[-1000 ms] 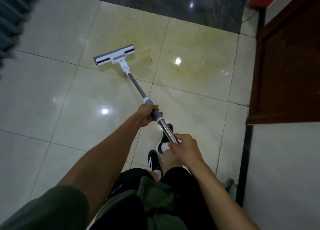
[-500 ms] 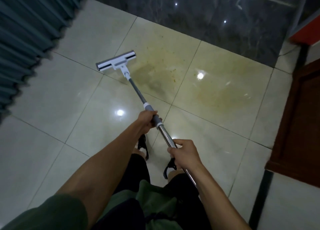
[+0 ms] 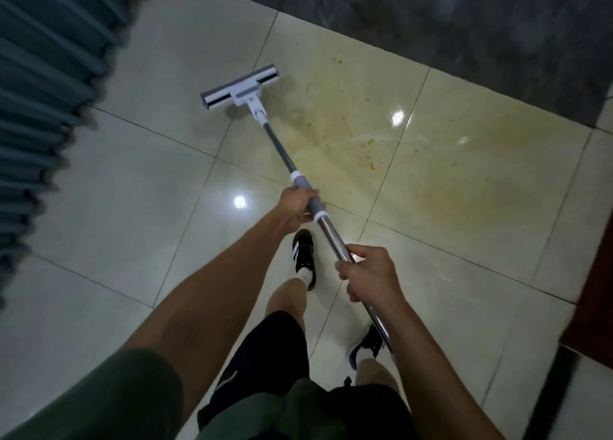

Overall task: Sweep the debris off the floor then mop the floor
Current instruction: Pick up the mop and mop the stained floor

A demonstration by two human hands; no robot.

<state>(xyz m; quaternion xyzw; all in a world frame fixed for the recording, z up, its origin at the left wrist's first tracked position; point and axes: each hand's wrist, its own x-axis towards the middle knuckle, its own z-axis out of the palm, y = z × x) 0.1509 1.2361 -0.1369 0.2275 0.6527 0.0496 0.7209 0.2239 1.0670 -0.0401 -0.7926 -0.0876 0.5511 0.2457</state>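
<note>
Your left hand (image 3: 296,207) grips the mop (image 3: 282,156) at its grey collar, and your right hand (image 3: 370,272) wraps the chrome pole lower down. The mop head (image 3: 239,87) lies flat on the tiled floor (image 3: 132,181), just beside the yellowish stain (image 3: 431,161) with its specks.

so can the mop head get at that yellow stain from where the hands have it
Probably yes. The mop head lies flat at the stain's left edge, nothing between them. Left hand and right hand both grip the pole.
</note>
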